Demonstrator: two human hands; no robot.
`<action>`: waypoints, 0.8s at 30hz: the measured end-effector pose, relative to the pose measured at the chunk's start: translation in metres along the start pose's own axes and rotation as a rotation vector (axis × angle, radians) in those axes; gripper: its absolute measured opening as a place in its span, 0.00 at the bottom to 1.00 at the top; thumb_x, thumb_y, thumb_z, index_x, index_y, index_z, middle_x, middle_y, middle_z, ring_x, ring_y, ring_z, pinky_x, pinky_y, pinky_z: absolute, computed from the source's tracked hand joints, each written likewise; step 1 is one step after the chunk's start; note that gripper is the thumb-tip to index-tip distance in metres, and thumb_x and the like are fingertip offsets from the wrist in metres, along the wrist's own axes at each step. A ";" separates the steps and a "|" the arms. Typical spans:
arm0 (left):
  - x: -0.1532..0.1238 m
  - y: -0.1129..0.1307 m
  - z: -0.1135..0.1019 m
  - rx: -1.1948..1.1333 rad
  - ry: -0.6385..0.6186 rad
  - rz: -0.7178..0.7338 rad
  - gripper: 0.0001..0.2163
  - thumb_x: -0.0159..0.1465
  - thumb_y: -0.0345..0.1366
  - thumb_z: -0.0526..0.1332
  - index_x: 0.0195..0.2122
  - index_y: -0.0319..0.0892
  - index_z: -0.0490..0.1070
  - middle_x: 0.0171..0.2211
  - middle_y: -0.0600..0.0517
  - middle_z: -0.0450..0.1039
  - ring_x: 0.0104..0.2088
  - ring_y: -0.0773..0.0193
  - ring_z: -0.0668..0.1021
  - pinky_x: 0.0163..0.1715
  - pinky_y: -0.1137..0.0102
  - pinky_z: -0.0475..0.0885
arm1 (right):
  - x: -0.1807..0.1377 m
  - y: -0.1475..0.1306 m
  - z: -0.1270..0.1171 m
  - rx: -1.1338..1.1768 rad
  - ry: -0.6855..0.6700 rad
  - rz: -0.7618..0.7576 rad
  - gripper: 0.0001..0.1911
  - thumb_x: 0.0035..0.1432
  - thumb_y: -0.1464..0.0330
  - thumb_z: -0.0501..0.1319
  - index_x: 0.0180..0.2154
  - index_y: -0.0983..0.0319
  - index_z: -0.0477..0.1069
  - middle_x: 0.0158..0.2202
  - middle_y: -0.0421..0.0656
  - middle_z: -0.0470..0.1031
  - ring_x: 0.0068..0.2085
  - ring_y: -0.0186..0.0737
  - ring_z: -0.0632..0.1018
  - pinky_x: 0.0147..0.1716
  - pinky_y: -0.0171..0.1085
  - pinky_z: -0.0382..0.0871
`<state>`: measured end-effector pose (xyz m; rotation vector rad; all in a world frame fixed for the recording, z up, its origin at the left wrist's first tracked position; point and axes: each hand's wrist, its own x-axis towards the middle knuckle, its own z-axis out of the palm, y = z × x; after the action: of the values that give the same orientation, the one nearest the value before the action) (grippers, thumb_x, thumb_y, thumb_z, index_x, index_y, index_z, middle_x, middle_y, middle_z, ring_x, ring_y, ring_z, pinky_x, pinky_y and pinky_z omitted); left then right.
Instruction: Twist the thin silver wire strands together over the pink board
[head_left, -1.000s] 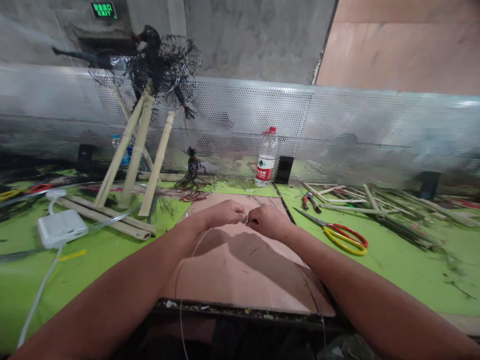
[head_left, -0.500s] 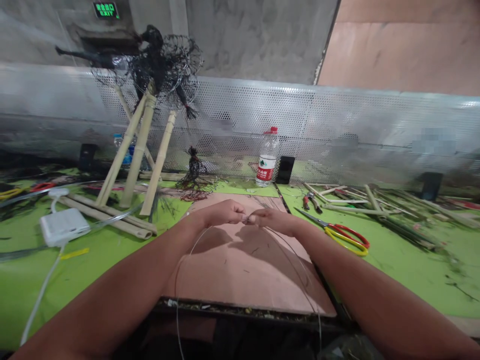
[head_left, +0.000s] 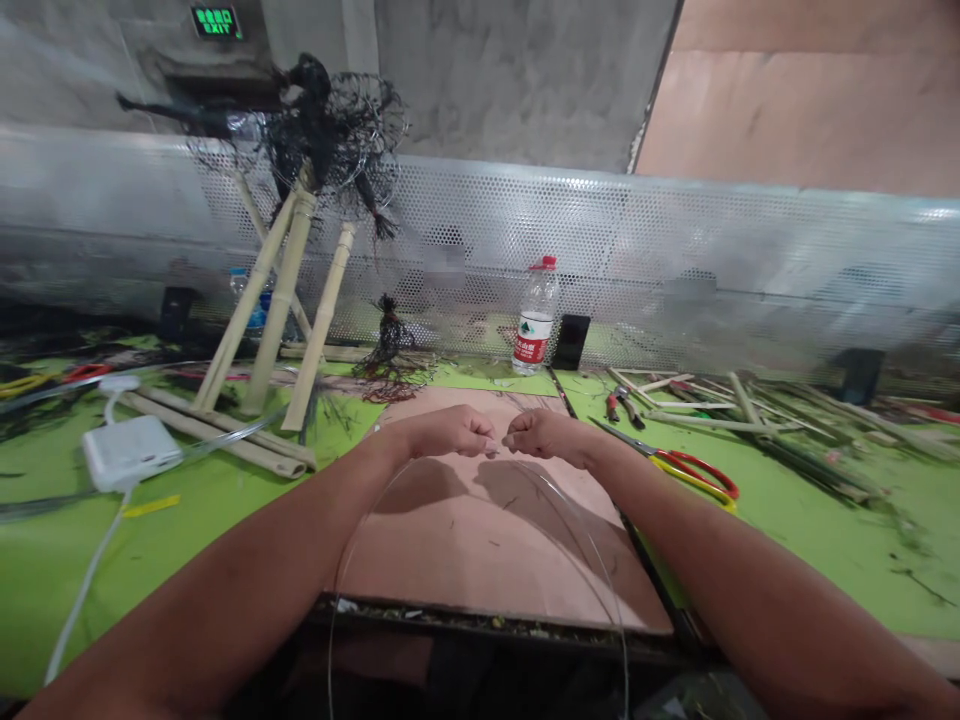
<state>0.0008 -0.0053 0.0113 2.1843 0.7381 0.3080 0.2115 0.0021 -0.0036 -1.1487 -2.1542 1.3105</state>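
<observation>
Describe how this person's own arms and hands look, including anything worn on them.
The left hand and right hand are ungloved. The left arm and right arm are bare as far as they show, with no sleeve, watch or bracelet in view. Rings are too small to tell.

Gap between hands (head_left: 459, 430), bamboo (head_left: 322, 320) left, scissors (head_left: 664, 460) right

grey wall (head_left: 510, 90) | 1 lit EXIT sign (head_left: 217, 22) | perforated partition (head_left: 480, 205), apparently metal
</observation>
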 end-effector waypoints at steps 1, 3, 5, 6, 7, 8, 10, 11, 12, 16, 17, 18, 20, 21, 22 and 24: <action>0.000 0.001 0.001 -0.002 -0.006 -0.009 0.13 0.54 0.44 0.57 0.28 0.36 0.69 0.19 0.58 0.56 0.19 0.73 0.56 0.20 0.75 0.50 | 0.000 -0.002 0.001 -0.045 0.050 -0.013 0.12 0.46 0.62 0.60 0.23 0.65 0.65 0.16 0.33 0.54 0.18 0.25 0.53 0.16 0.29 0.45; 0.002 0.001 0.003 -0.024 -0.012 -0.043 0.13 0.53 0.44 0.57 0.28 0.36 0.69 0.18 0.58 0.56 0.19 0.73 0.56 0.20 0.75 0.50 | 0.000 -0.005 0.004 -0.130 0.148 -0.036 0.12 0.45 0.62 0.60 0.22 0.65 0.65 0.17 0.34 0.54 0.19 0.26 0.54 0.18 0.29 0.46; 0.004 0.000 0.005 -0.055 -0.004 -0.086 0.14 0.53 0.44 0.57 0.29 0.36 0.69 0.17 0.59 0.55 0.19 0.73 0.56 0.20 0.75 0.50 | 0.000 -0.008 0.005 -0.217 0.252 -0.047 0.11 0.45 0.63 0.59 0.21 0.65 0.65 0.18 0.34 0.55 0.20 0.26 0.55 0.18 0.29 0.47; 0.005 -0.001 0.005 -0.066 0.009 -0.105 0.15 0.53 0.45 0.57 0.29 0.36 0.69 0.16 0.59 0.54 0.18 0.73 0.56 0.19 0.75 0.50 | -0.001 -0.009 0.006 -0.258 0.297 -0.048 0.11 0.45 0.63 0.59 0.21 0.65 0.66 0.18 0.35 0.55 0.20 0.26 0.55 0.18 0.30 0.47; 0.007 -0.003 0.005 -0.071 0.027 -0.121 0.15 0.52 0.45 0.57 0.30 0.36 0.69 0.16 0.59 0.54 0.18 0.73 0.56 0.19 0.75 0.49 | -0.002 -0.011 0.007 -0.293 0.336 -0.047 0.11 0.45 0.62 0.58 0.21 0.65 0.66 0.17 0.35 0.55 0.20 0.26 0.55 0.18 0.30 0.46; 0.008 -0.005 0.005 -0.071 0.046 -0.133 0.15 0.52 0.45 0.56 0.30 0.36 0.69 0.16 0.59 0.54 0.17 0.73 0.56 0.18 0.75 0.49 | -0.003 -0.012 0.008 -0.324 0.368 -0.047 0.12 0.46 0.62 0.58 0.21 0.65 0.66 0.17 0.35 0.54 0.20 0.27 0.54 0.18 0.30 0.46; 0.010 -0.009 0.005 -0.054 0.083 -0.152 0.14 0.52 0.44 0.56 0.30 0.37 0.69 0.15 0.60 0.54 0.17 0.73 0.55 0.17 0.75 0.48 | -0.005 -0.016 0.010 -0.377 0.409 -0.054 0.12 0.47 0.62 0.57 0.21 0.65 0.67 0.16 0.35 0.54 0.20 0.27 0.54 0.18 0.30 0.46; 0.011 -0.010 0.004 -0.044 0.102 -0.166 0.13 0.51 0.43 0.57 0.29 0.37 0.68 0.15 0.60 0.53 0.16 0.74 0.55 0.16 0.75 0.48 | -0.007 -0.018 0.012 -0.404 0.416 -0.061 0.12 0.47 0.62 0.57 0.21 0.65 0.67 0.16 0.35 0.55 0.20 0.27 0.55 0.18 0.30 0.47; 0.011 -0.011 0.004 -0.039 0.121 -0.181 0.12 0.51 0.43 0.57 0.27 0.37 0.68 0.15 0.60 0.53 0.16 0.74 0.54 0.16 0.75 0.47 | -0.008 -0.020 0.014 -0.431 0.417 -0.072 0.13 0.48 0.62 0.57 0.21 0.65 0.67 0.16 0.35 0.56 0.20 0.27 0.55 0.18 0.30 0.47; 0.011 -0.012 0.004 -0.086 0.200 -0.207 0.08 0.49 0.39 0.57 0.21 0.39 0.62 0.14 0.60 0.51 0.16 0.74 0.53 0.15 0.74 0.45 | -0.013 -0.025 0.025 -0.561 0.397 -0.146 0.13 0.49 0.61 0.57 0.22 0.64 0.69 0.18 0.38 0.65 0.22 0.29 0.62 0.20 0.30 0.51; 0.010 -0.012 0.004 -0.102 0.215 -0.201 0.08 0.49 0.39 0.56 0.20 0.40 0.60 0.14 0.60 0.51 0.16 0.74 0.53 0.15 0.74 0.45 | -0.014 -0.026 0.027 -0.595 0.401 -0.170 0.12 0.49 0.62 0.57 0.22 0.64 0.69 0.20 0.39 0.67 0.23 0.29 0.64 0.21 0.30 0.52; 0.010 -0.013 0.004 -0.111 0.222 -0.193 0.08 0.48 0.38 0.56 0.19 0.40 0.59 0.14 0.60 0.51 0.16 0.74 0.52 0.15 0.74 0.45 | -0.015 -0.027 0.029 -0.618 0.397 -0.182 0.11 0.49 0.63 0.58 0.22 0.64 0.70 0.21 0.40 0.69 0.24 0.30 0.65 0.22 0.30 0.53; 0.010 -0.015 0.003 -0.104 0.208 -0.185 0.09 0.49 0.39 0.56 0.19 0.40 0.59 0.14 0.60 0.51 0.16 0.74 0.52 0.16 0.74 0.46 | -0.018 -0.029 0.028 -0.583 0.318 -0.135 0.11 0.49 0.64 0.58 0.22 0.64 0.70 0.21 0.41 0.70 0.23 0.30 0.67 0.22 0.30 0.54; 0.009 -0.016 0.002 -0.090 0.190 -0.183 0.09 0.49 0.39 0.56 0.20 0.40 0.60 0.15 0.60 0.51 0.16 0.74 0.53 0.16 0.74 0.46 | -0.019 -0.030 0.026 -0.513 0.241 -0.082 0.11 0.50 0.63 0.58 0.22 0.64 0.69 0.21 0.41 0.71 0.22 0.30 0.67 0.21 0.30 0.55; 0.009 -0.017 0.001 -0.070 0.170 -0.179 0.09 0.49 0.39 0.57 0.20 0.39 0.61 0.15 0.60 0.52 0.16 0.74 0.53 0.16 0.74 0.47 | -0.021 -0.030 0.022 -0.419 0.152 -0.023 0.13 0.50 0.62 0.58 0.23 0.64 0.70 0.21 0.42 0.72 0.21 0.30 0.68 0.21 0.30 0.57; 0.009 -0.018 -0.001 -0.036 0.138 -0.162 0.09 0.50 0.40 0.56 0.23 0.39 0.64 0.16 0.60 0.53 0.16 0.74 0.54 0.17 0.74 0.48 | -0.023 -0.027 0.009 -0.213 0.018 0.066 0.17 0.52 0.57 0.57 0.26 0.65 0.70 0.23 0.44 0.73 0.20 0.31 0.70 0.20 0.30 0.60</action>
<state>0.0002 0.0095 -0.0016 2.0697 0.9721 0.3879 0.2067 -0.0278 0.0174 -1.3173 -2.3041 1.1127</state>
